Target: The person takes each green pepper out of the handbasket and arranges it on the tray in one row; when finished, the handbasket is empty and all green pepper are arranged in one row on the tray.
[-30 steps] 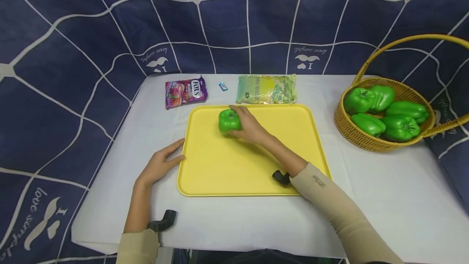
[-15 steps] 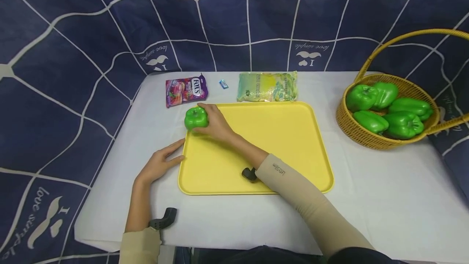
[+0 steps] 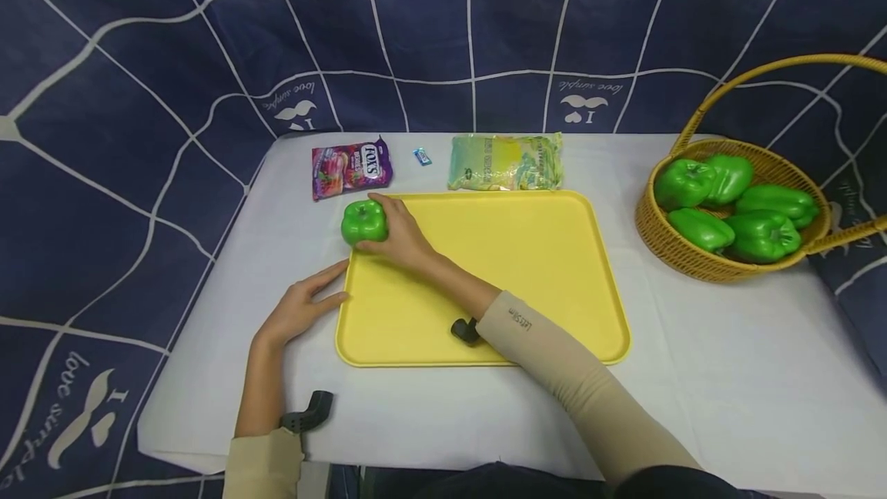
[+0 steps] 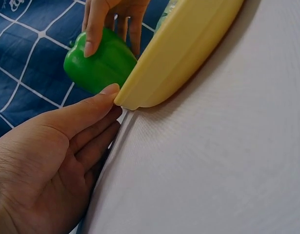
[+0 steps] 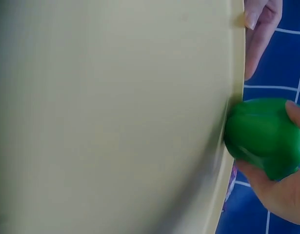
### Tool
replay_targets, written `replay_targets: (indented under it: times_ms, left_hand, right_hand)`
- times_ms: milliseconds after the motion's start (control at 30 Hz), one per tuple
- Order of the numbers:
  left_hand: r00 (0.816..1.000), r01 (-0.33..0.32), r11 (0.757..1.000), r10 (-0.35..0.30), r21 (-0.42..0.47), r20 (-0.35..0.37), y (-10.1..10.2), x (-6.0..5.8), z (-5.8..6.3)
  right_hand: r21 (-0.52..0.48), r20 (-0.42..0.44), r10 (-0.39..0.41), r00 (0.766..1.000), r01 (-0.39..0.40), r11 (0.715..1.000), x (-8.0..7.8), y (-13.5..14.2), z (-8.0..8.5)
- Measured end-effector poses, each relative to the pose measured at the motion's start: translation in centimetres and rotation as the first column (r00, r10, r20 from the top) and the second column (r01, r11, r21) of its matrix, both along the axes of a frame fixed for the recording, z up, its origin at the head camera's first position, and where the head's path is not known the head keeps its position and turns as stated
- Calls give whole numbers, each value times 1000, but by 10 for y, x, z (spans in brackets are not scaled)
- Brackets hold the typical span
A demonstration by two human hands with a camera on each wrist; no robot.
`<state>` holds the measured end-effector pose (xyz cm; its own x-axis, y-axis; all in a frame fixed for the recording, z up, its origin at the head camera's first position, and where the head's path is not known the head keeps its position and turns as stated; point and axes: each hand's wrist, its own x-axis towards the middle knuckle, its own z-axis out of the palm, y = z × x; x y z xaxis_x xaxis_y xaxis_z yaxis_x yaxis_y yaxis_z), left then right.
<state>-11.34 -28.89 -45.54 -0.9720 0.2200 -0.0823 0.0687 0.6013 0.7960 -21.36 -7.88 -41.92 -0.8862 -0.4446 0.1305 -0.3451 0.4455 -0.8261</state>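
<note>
- Yellow tray [image 3: 499, 276]: flat on the table; may slide if bumped, as the left-hand contact looks light.
- Wicker basket [image 3: 664, 249]: several loose green peppers [image 3: 758, 236] inside; seen by head view only.
- Left hand [image 3: 294, 316]: fingers extended, clutching nothing, at the tray's left edge; left wrist view shows thumb tip touching it, less plain from above.
- Right hand [image 3: 400, 237]: grasping one held pepper [image 3: 362, 222].
- Held pepper: overlaps tray's far-left corner; resting or lifted, cannot tell. A loosened grip could drop it outside.
- Blue wrapper [image 3: 422, 156]: beyond tray, head view only.
</note>
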Motion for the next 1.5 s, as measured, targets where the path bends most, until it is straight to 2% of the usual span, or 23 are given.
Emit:
replay_targets:
  times_ms: [400, 533, 667, 800, 933, 1067, 1167, 1267, 1333, 1400, 1500]
  left_hand:
    - [1000, -5, 1000, 5, -3, 8, 0, 0, 0]
    - [1000, -2, 1000, 2, -15, -4, 0, -1, 0]
    - [1000, -5, 1000, 5, -21, -5, 1, -2, 1]
    - [1000, -8, 1000, 8, -23, 5, 2, -3, 1]
    - [1000, -7, 999, 7, -36, 9, 0, -3, 0]
    - [1000, -11, 999, 11, -42, 8, 0, -2, 0]
    - [1000, -13, 999, 14, -46, 7, 1, -2, 0]
    - [1000, -19, 999, 20, -48, 11, 1, -1, 0]
    - [1000, -23, 998, 24, -53, 13, 1, -1, 0]
    - [1000, -28, 998, 29, -54, 13, 1, 0, -1]
    - [1000, -26, 998, 27, -56, 9, 2, 0, -1]
  right_hand:
    - [66, -5, 24, 1000, -23, 998, 2, 2, 3]
    - [120, -42, 26, 999, -20, 993, 4, 6, 9]
    - [143, -85, 51, 995, -39, 989, 8, 22, 20]
    - [214, -105, 90, 990, -66, 975, 15, 53, 38]
    - [266, -50, 81, 995, -65, 962, 21, 101, 57]
    - [248, -19, 8, 1000, -3, 969, 23, 160, 70]
    - [233, -68, -93, 993, 106, 967, 25, 209, 75]
    - [180, -120, -209, 971, 228, 957, 29, 258, 74]
    - [139, -168, -300, 939, 323, 936, 31, 290, 71]
    - [109, -225, -389, 893, 420, 901, 32, 319, 68]
    - [72, -324, -502, 802, 550, 832, 31, 357, 62]
